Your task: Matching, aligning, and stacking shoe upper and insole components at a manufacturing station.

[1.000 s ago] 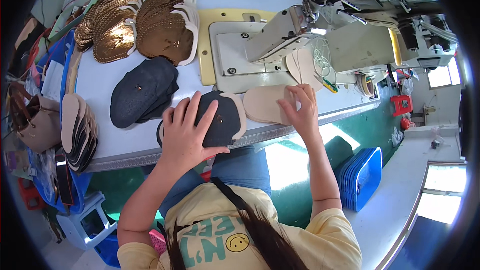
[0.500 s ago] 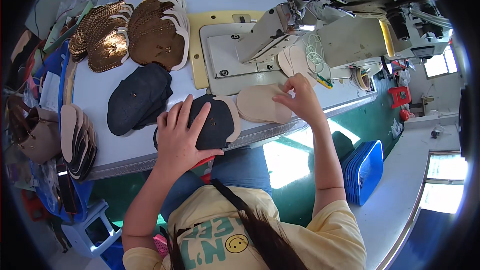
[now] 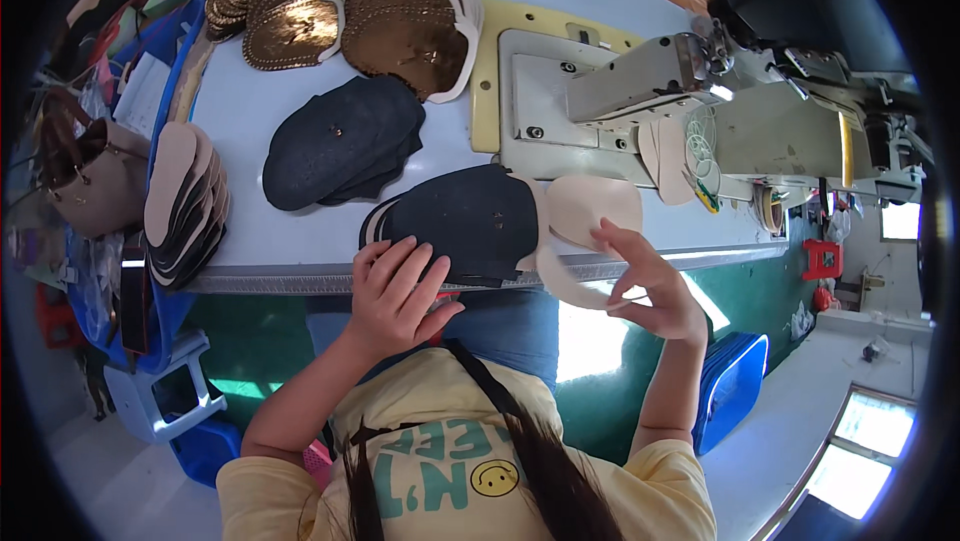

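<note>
A stack of black shoe-upper pieces (image 3: 462, 221) with beige pieces beneath lies at the table's front edge. My left hand (image 3: 398, 291) rests on its near side, fingers extended and slightly apart. To the right, my right hand (image 3: 655, 286) pinches the end of a beige rounded piece (image 3: 570, 281), thin like an insole and blurred, hanging past the table edge. Behind it, another beige rounded piece (image 3: 590, 206) lies flat on the table, close to my right fingertips. A second black stack (image 3: 345, 141) sits farther back on the left.
The sewing machine (image 3: 640, 76) stands at the back right, with beige pieces (image 3: 668, 156), light thread (image 3: 703, 146) and yellow-green snips (image 3: 707, 196) beside it. Bronze pieces (image 3: 405, 26) with white edges lie at the back. Insole-shaped pieces (image 3: 185, 196) are stacked at the left edge.
My right hand has drawn a beige piece toward me, off the pieces on the table. My left hand has slid back to the black stack's near edge. The view has shifted.
</note>
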The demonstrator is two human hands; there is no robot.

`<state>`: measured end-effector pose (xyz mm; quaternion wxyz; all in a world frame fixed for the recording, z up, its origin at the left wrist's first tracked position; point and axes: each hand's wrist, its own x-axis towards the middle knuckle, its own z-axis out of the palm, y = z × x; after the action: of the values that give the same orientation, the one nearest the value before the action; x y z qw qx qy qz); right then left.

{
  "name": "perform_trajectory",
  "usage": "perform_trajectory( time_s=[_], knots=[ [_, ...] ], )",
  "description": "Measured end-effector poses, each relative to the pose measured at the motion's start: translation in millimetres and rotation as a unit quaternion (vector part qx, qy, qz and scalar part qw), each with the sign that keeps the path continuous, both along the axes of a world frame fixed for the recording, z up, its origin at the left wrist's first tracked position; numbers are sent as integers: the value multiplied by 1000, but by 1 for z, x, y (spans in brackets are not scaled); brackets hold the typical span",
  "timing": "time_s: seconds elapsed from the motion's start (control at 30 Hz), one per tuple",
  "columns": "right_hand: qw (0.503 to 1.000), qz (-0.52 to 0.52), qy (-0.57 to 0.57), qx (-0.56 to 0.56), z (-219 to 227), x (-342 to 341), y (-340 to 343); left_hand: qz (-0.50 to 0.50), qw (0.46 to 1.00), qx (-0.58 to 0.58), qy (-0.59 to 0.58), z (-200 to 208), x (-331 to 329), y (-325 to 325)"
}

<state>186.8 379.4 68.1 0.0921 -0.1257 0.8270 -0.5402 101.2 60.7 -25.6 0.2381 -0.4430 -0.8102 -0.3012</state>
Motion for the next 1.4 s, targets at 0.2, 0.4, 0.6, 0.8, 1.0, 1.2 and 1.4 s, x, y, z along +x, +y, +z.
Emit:
perform_trajectory(
  time_s=[0.2,0.4,0.6,0.8,1.0,1.2,1.4],
  knots=[
    [977,-194,-40,-79,4,-7,-9,45,997,33,44,-10,2,1],
    [931,-324,-80,-148,-18,-58,-64,49,997,44,45,-14,1,1],
    [943,-282,-96,-147,-33,-78,-85,47,996,60,43,-13,1,3],
    [946,-280,-107,-127,-25,-80,-89,41,994,97,39,-20,1,4],
    [943,-277,-119,-140,-38,-79,-89,40,993,102,31,-19,1,3],
    [944,-275,-114,-142,-39,-79,-88,37,994,99,28,-15,-1,5],
    [947,-274,-106,-127,-33,-79,-86,36,997,68,17,-13,-1,4]
  ],
)
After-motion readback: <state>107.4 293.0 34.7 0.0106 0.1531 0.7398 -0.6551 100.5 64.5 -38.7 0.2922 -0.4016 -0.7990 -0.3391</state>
